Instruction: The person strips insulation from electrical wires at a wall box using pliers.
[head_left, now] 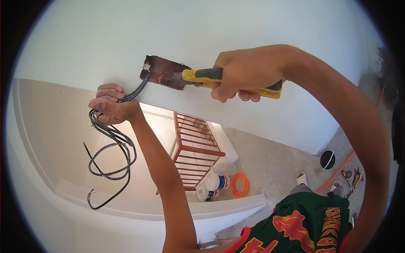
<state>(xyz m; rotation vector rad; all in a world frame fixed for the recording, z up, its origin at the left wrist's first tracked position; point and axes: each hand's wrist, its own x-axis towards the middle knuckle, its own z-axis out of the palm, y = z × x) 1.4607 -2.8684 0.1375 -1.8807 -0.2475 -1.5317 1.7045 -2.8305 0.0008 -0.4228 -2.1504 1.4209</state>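
Note:
A bundle of black electrical wires (110, 131) is gripped in my left hand (110, 103), fingers closed round it. Its loose ends curl and dangle below, some with bare tips. The upper part of the bundle runs into a reddish-brown electrical box (163, 64) recessed in the white wall, past a light metal piece at the box's left corner. My right hand (249, 74) is wrapped around the yellow-and-black handles of pliers (201, 75). Their jaws overlap the box opening, pointing left. What lies between the jaws is too small to make out.
Below are a red-brown railing (198, 148), white buckets (217, 182) and a coiled orange hose (240, 185). A black bucket (327, 160) stands by the wall's foot. Several hand tools (357, 178) lie on the concrete floor (261, 156) near my feet, beside an orange line.

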